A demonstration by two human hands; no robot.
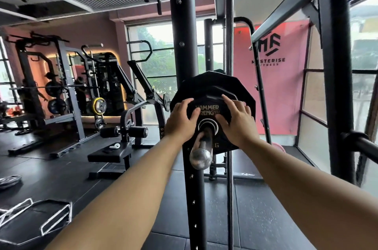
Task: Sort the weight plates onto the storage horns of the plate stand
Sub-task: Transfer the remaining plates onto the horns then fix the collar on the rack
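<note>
Pushing with both grips, you have the black plate (212,88) on the shiny peg (201,153) that sticks out of the tall black post (182,35). The peg goes right through the hole in the middle of the plate. A long bit of bare peg shows in front of it, so the plate looks to be far back, close to the post.

Your left grip (181,122) lies on the plate's front, just left of the hole. Your right grip (237,123) lies on the front too, just right of the hole. Both grips are open, with fingers spread and pressing. Neither one is wrapped round the edge.

I think you hold it this way for a good reason. One grip on each side of the hole makes the push even, so the plate slides straight and does not tip and get stuck. Flat fingers also keep clear of the gap behind the plate, where they could get pinched.

This plate looks nearly done. Far off on the floor to your left lies another plate (9,180), so there is likely more to sort.
</note>
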